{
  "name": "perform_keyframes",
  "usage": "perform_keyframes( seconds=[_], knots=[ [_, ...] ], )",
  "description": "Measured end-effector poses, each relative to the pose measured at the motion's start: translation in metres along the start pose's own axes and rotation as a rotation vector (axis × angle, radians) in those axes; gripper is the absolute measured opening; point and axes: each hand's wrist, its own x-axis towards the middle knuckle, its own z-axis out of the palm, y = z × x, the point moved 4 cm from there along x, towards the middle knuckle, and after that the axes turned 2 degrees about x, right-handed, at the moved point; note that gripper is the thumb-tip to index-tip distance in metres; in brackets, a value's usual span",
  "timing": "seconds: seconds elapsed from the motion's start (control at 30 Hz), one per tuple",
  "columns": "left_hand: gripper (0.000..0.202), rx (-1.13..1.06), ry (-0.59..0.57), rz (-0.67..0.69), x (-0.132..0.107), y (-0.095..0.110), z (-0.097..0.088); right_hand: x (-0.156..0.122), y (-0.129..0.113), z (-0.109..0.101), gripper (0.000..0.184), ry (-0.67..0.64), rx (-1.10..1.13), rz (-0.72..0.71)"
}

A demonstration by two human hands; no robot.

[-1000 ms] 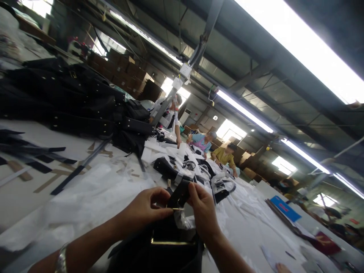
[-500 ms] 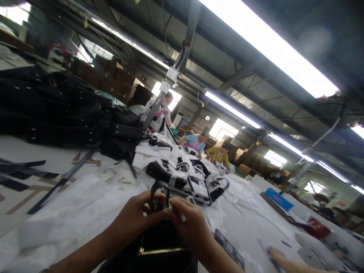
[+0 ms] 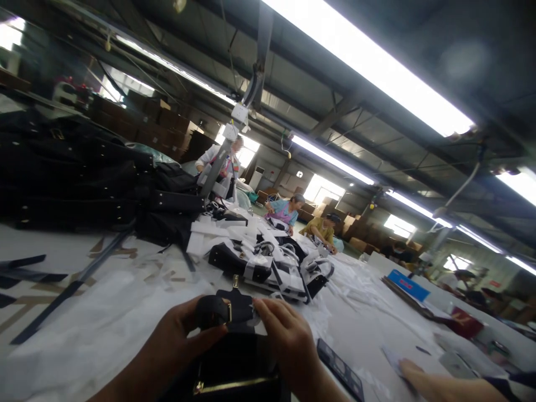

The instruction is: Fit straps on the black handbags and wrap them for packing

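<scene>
A black bag with a gold zipper stands upright close in front of me at the bottom of the view. My left hand is closed on a looped black strap, its thumb beneath a small gold buckle. Beside the loop is a flat black tab, and a gold metal fitting sticks up above it. My right hand pinches the right edge of this tab, fingers pressed together. Whether something small sits under those fingertips is hidden.
Black bags are piled at the left. Bags with white wrapping lie ahead on the white table. Dark strips and scraps lie left. A dark panel with round shapes and another person's hand are at right.
The strap has turned, so the tab and buckle now face me and the gold fitting shows above. My right hand has shifted to the tab's right edge. The view has swung slightly.
</scene>
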Motion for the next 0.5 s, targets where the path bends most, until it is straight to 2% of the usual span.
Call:
perform_keyframes(
  seconds=[0.13,0.33,0.5],
  knots=[
    [0.034,0.013,0.044,-0.026,0.001,-0.008,-0.001,0.001,0.001,-0.005,0.026,0.078,0.010,-0.008],
    [0.033,0.033,0.092,0.024,0.002,-0.012,0.001,0.002,0.004,-0.012,0.026,0.148,-0.031,0.023],
    [0.037,0.046,0.142,0.040,-0.002,-0.014,-0.001,-0.001,0.004,-0.015,0.025,0.167,0.000,0.037]
  ],
)
